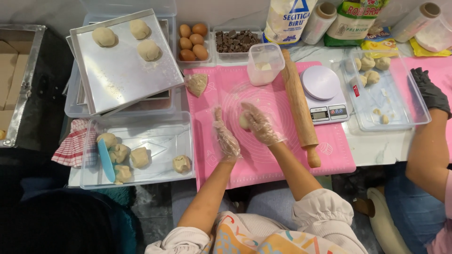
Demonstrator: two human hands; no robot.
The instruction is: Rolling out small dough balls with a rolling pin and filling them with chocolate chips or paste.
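My right hand [260, 124], in a clear plastic glove, cups a small pale dough ball [243, 121] above the pink silicone mat [278, 155]. My left hand [226, 138], also gloved, stands edge-on just left of the ball with fingers straight, close to it. A wooden rolling pin [298, 106] lies on the mat to the right of my hands. A small clear tub [263, 63] with flour sits at the mat's far edge.
A metal tray [123, 75] with three dough balls sits far left. A clear tray [155, 141] holds several dough pieces and a blue scraper [106, 160]. A white scale [324, 91], eggs [193, 41], chocolate chunks [235, 41], another person's black-gloved hand [428, 89] by a clear tray [400, 108].
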